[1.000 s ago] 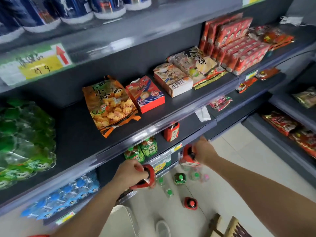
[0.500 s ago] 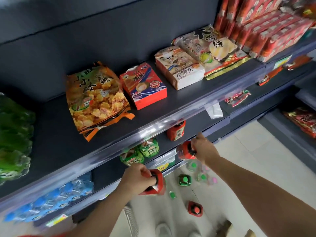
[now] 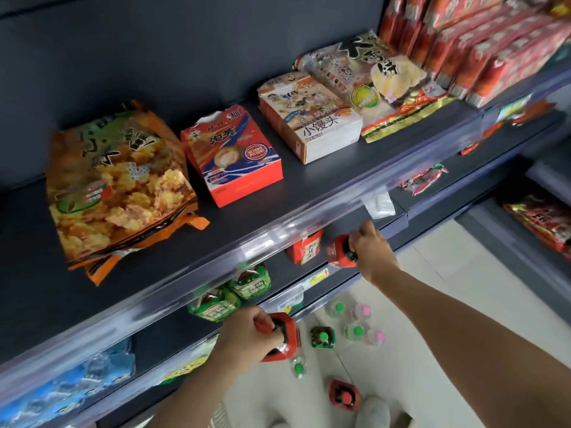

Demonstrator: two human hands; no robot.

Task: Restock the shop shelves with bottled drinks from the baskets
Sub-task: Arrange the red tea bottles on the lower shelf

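As I look down through the head camera, both arms reach in from the bottom edge, cut off at the forearm. My read on the left hand (image 3: pixel 244 338): fingers curled tight round the neck of a red bottle (image 3: pixel 290 330), seen from straight above, so the cap is mostly buried under the knuckles and I can't read the label. It hangs upright just off the front edge of the lower shelf (image 3: pixel 167 332), over the floor.

Right hand (image 3: pixel 372 254) next: it pinches the cap end of a second red bottle (image 3: pixel 336 251), which is tilted with its body pointing in over that same shelf, just beside a red-labelled drink (image 3: pixel 304 250) standing there. Whether the two touch, I can't tell.

What's costing me sight is the clear price rail (image 3: pixel 272 239) of the snack shelf above. It runs across the tops of everything below, and the green bottles (image 3: pixel 251 284) further left show only their lower halves through the glare.

Down on the floor (image 3: pixel 448 288), loose bottles with green and pink caps (image 3: pixel 358 330) stand together near a dark green one (image 3: pixel 323 336), with another red one (image 3: pixel 344 395) apart from them by a shoe (image 3: pixel 374 412). Blue packs (image 3: pixel 61 390) at far left are too smeared to identify. Up top, a snack bag (image 3: pixel 117 186) lies flat, and the packets at far right run out of frame.
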